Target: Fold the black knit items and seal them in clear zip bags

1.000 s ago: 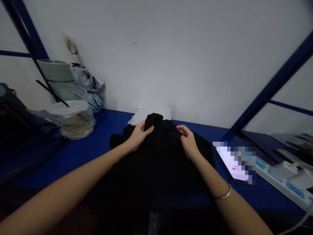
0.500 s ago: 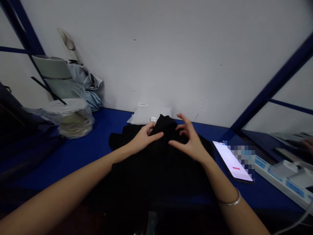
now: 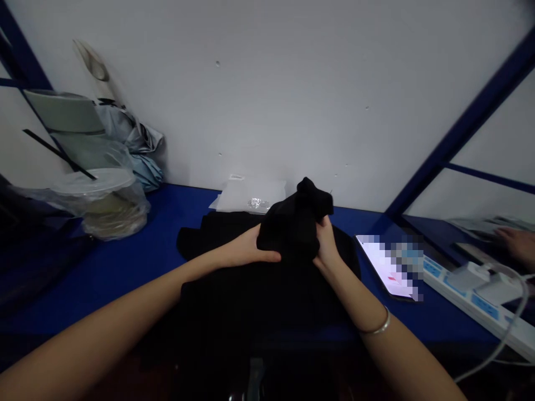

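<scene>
Between two bare hands, over a blue tabletop (image 3: pixel 165 234), a bunched fold of a matte black garment (image 3: pixel 292 228) is held raised. By the left hand (image 3: pixel 246 249), the cloth is gripped between an outstretched thumb in front and fingers tucked behind. By the right hand (image 3: pixel 328 245), the fold's other side is grasped, its fingertips hidden by the cloth. On the right forearm (image 3: pixel 351 295) a smooth silvery bangle (image 3: pixel 382 327) is worn. Around the hands, the rest of the garment is spread in soft layers, its details lost in shadow. Beyond it, a flat whitish plastic packet (image 3: pixel 251 192) with a glinting patch is laid near the pale wall (image 3: pixel 271 100). To the right, a slim lit phone (image 3: pixel 384 267), partly pixelated, is set beside a long white power strip (image 3: pixel 451 295), where boxy white chargers (image 3: pixel 468 277) are plugged in. To the left, a round lidded tub (image 3: pixel 100 181) is wrapped in a crinkled clear bag (image 3: pixel 129 223); behind, a folded silvery-blue umbrella (image 3: pixel 131 133) is propped.
</scene>
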The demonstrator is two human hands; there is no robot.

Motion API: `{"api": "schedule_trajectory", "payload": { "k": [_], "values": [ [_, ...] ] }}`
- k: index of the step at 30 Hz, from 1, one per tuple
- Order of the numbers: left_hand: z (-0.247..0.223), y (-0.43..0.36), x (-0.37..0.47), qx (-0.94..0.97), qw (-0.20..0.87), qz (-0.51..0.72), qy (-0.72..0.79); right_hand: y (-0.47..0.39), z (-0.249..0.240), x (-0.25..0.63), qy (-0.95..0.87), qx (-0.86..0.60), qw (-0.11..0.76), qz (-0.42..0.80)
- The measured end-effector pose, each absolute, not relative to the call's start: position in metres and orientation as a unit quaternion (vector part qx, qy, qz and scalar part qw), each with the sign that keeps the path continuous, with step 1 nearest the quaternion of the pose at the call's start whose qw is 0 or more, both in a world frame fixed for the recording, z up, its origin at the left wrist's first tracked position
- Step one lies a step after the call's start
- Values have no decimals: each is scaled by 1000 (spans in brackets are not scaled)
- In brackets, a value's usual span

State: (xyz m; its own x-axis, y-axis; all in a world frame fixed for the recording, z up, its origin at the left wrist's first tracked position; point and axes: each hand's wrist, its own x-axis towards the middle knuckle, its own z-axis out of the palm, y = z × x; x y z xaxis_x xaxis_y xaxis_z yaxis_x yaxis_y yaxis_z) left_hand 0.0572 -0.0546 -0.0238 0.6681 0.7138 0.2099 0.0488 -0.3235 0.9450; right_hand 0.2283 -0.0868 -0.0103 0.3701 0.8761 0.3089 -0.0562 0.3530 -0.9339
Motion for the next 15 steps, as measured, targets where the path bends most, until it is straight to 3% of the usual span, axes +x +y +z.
{"api": "schedule_trajectory", "payload": {
  "k": [7,11,15],
  "values": [
    [-16,-46,50,571,628,424,315,-89,-6,230,-469,-471,643,381],
    [0,-34,30,553,673,342,353,-86,0,244,-420,-474,679,371],
    [15,-28,8,570,694,255,359,-85,2,255,-394,-509,638,423]
  ]
}}
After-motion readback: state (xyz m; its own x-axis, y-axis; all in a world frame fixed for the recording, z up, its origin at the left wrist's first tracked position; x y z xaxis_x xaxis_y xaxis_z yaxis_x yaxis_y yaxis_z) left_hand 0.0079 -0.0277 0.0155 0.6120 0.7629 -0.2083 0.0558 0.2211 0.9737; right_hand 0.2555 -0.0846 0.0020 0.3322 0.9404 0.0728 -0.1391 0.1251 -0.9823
